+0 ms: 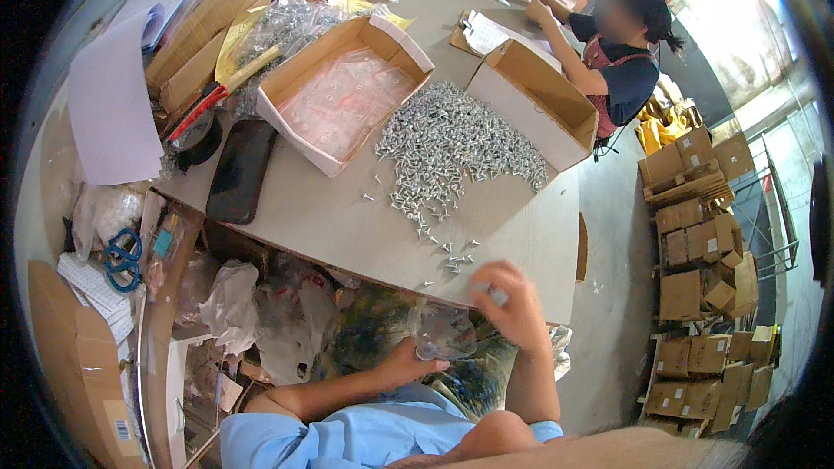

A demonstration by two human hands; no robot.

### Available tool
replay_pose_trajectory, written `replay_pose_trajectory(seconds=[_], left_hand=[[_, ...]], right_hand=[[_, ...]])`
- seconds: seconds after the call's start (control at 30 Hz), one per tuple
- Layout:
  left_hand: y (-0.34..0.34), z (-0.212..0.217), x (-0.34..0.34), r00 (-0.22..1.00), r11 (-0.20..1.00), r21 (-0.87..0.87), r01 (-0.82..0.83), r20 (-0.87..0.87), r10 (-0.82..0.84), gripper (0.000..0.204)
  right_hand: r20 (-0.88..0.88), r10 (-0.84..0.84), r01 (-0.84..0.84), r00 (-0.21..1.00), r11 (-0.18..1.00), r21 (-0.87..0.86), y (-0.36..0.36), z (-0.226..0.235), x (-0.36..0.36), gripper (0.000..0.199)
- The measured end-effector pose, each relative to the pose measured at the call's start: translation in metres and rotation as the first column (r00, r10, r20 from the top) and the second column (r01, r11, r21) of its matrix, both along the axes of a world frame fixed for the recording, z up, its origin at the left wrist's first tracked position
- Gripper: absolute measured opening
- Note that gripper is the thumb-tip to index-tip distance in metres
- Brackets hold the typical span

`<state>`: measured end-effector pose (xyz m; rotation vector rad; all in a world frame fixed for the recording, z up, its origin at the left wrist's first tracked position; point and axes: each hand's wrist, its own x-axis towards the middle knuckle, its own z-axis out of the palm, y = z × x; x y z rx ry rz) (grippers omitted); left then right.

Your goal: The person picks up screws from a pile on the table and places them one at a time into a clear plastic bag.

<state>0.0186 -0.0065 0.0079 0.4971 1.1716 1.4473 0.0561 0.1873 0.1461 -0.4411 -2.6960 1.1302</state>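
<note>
Broadly, the table [347, 226] carries a screw pile [456, 143] at twelve o'clock from the hands. Left hand [408, 365] grips a clear bag [443, 334] below the edge; right hand [512, 304], at one o'clock, pinches screws [497, 295]. A misaimed drop would likely scatter them floorward.

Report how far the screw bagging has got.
Done: hard to tell; clear bags lie in the open box, contents unclear. In hand: the left hand holds a small clear bag at the table edge, while the right hand, blurred, has screws pinched above it. Left: a large pile of loose screws is spread over the table.
</note>
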Motion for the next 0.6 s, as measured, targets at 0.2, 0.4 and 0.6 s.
replay_pose_trajectory(seconds=[0.2, 0.4, 0.6], left_hand=[[0.001, -0.006, -0.003, 0.996, 0.994, -0.070, 0.082, -0.039, -0.085, 0.032], [-0.001, -0.012, -0.004, 0.989, 0.993, -0.025, 0.116, -0.087, -0.118, 0.044], [0.000, -0.007, -0.006, 0.991, 0.991, -0.037, 0.132, -0.027, -0.133, 0.040]], right_hand=[[-0.130, -0.036, 0.063, 0.991, 0.975, 0.211, 0.013, -0.012, -0.031, 0.018], [-0.109, -0.106, 0.130, 0.988, 0.961, 0.245, 0.012, -0.026, -0.019, 0.011], [0.028, 0.127, -0.128, 0.992, 0.990, 0.054, -0.019, -0.004, 0.004, 0.011]])
